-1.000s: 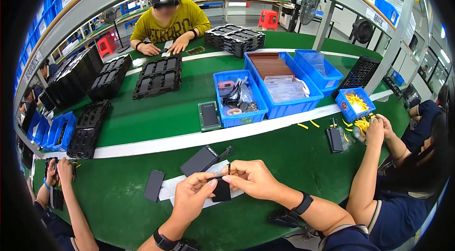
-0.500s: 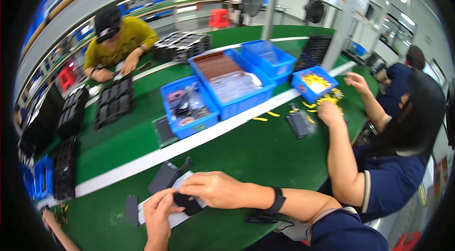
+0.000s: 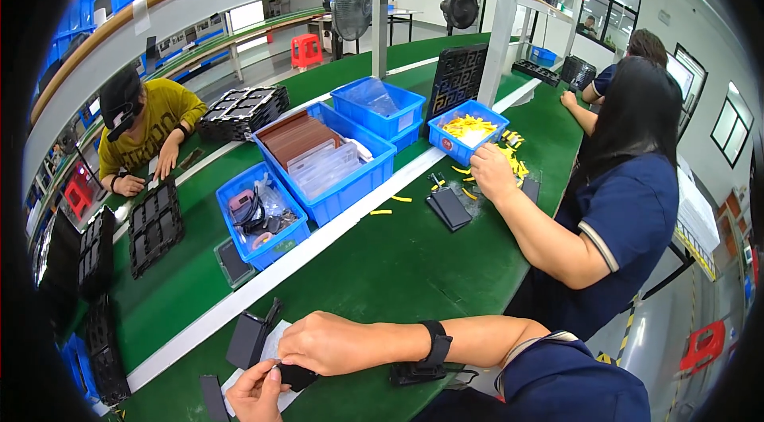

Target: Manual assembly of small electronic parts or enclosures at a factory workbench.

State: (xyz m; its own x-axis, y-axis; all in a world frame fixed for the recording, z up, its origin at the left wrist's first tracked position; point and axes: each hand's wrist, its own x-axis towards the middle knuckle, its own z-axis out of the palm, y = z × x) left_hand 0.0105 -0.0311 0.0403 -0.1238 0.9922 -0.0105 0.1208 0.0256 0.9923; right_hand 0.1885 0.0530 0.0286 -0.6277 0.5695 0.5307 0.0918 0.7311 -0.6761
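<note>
My left hand (image 3: 256, 395) and my right hand (image 3: 322, 342) meet low in the view, fingertips pinched together at the edge of a flat black piece (image 3: 298, 378). The piece's exact kind is hard to make out, as my fingers cover part of it. Under it lies a white sheet (image 3: 273, 340) on the green table. Just beyond my hands rests a dark grey rectangular block (image 3: 246, 340) with a black part sticking up at its end. A narrow dark slab (image 3: 212, 400) lies left of my left hand. A black device with a cable (image 3: 406, 374) sits below my right wrist.
Beyond a white strip (image 3: 326, 240) stand blue bins (image 3: 350, 187) of brown dividers, clear trays and small parts. A co-worker's hand (image 3: 492, 171) at right is by yellow strips (image 3: 513, 158) and a blue bin (image 3: 440, 143). Another person (image 3: 155, 123) works across, near black trays (image 3: 155, 223).
The whole view has swung to the right, so the scene sits further left and my hands lower. My fingers keep their pinch on the black piece. The co-worker's raised hand has dropped from sight.
</note>
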